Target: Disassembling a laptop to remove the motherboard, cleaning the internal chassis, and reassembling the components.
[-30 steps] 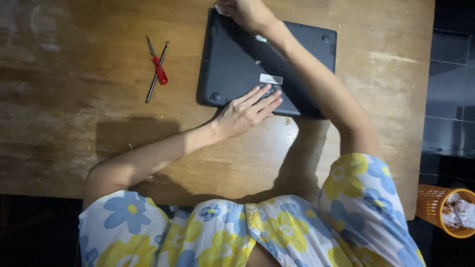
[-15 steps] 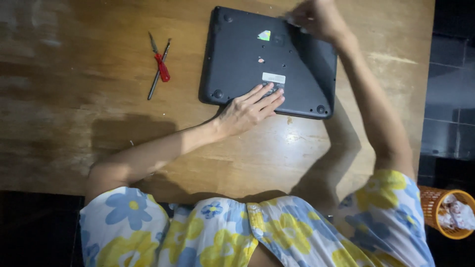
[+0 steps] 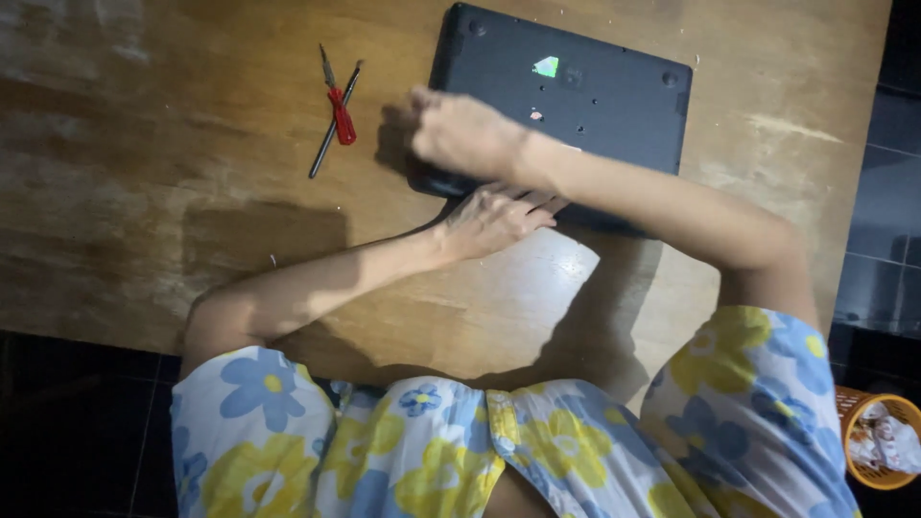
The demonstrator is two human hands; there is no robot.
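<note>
While the wooden table bears a dark laptop lying upside down, the left hand rests fingers spread on its near edge, the right hand curls over its left corner, near two screwdrivers.

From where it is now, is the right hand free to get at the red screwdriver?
Probably yes: the right hand is over the laptop's left edge, and only bare table lies between it and the red screwdriver.

screwdrivers left of laptop
</note>
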